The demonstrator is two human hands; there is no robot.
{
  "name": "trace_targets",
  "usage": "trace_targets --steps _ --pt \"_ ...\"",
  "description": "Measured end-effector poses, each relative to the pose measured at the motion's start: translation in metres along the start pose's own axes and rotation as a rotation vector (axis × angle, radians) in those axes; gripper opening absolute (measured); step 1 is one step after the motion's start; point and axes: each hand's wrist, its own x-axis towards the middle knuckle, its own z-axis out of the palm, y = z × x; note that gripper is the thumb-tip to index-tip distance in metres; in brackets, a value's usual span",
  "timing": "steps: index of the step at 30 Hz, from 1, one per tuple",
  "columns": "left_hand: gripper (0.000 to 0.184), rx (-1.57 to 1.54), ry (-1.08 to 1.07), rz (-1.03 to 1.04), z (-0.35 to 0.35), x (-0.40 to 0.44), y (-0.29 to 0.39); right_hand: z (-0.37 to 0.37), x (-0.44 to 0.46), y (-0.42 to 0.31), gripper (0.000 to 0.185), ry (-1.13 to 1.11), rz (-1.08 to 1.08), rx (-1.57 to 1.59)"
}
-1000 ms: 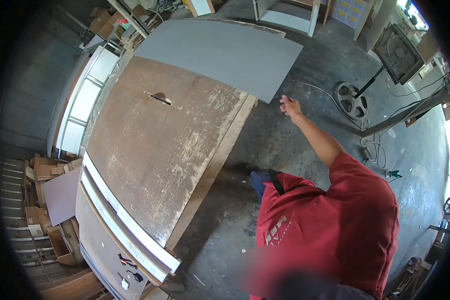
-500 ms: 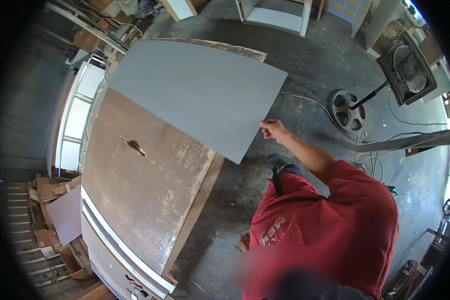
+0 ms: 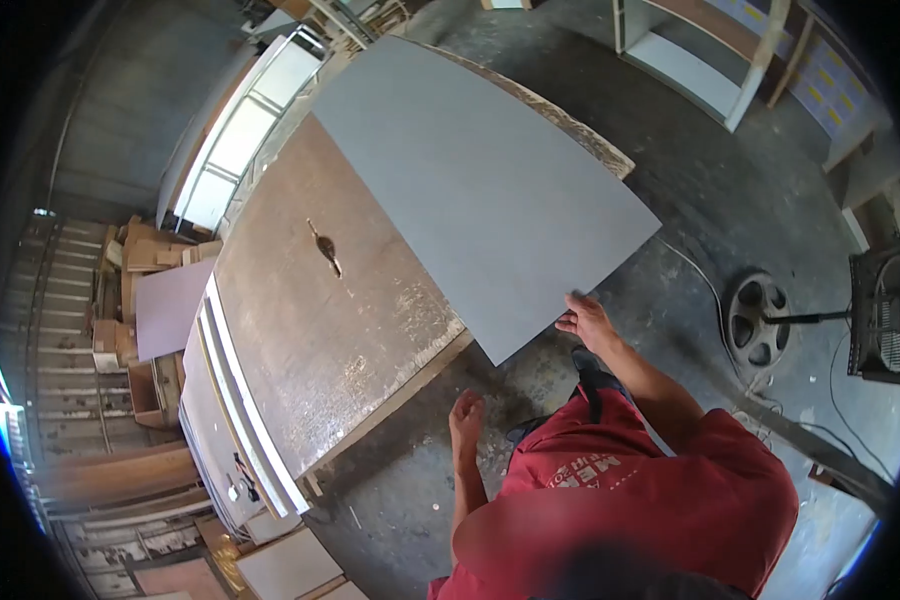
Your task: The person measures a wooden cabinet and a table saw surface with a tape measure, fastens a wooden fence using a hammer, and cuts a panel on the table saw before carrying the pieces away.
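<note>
A large grey sheet (image 3: 490,190) lies across the far part of the worn brown table (image 3: 320,370), its near corner jutting past the table's edge. My right hand (image 3: 588,322) is closed on the sheet's near edge, thumb on top and fingers below. Over the floor, in front of the table's wooden edge, my left hand (image 3: 466,415) is raised with its fingers curled. It touches neither sheet nor table, and what it holds, if anything, is too small to make out. A slot (image 3: 325,250) shows in the brown tabletop.
White strips (image 3: 250,400) run along the table's left end, beside a surface with small black tools (image 3: 245,478). A fan's round base (image 3: 759,318) and cables are on the floor at right. A white-panelled cabinet (image 3: 685,70) stands at the back right.
My right hand has come to the sheet's edge and taken hold of it. My left hand has come into view. The view has turned, and the sheet now lies more slanted in it.
</note>
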Motion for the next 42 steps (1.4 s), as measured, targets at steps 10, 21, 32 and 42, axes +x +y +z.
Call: trace_targets --steps 10,21,32,42 --pt "0.046 -0.328 -0.014 -0.002 0.016 0.021 0.067 -0.116 -0.139 -0.122 0.021 0.345 -0.328 -0.421" --pt "0.043 -0.970 -0.381 -0.323 0.174 0.085 0.113 -0.161 -0.402 -0.208 0.041 0.857 -1.099 -1.069" --pt "0.033 -0.692 -0.053 0.529 0.079 0.057 0.298 -0.181 -0.339 -0.229 0.054 0.652 -0.899 -1.071" --pt "0.028 -0.805 0.578 0.676 -0.057 -0.055 0.237 -0.088 -0.115 -0.226 0.062 0.345 -0.894 -0.970"
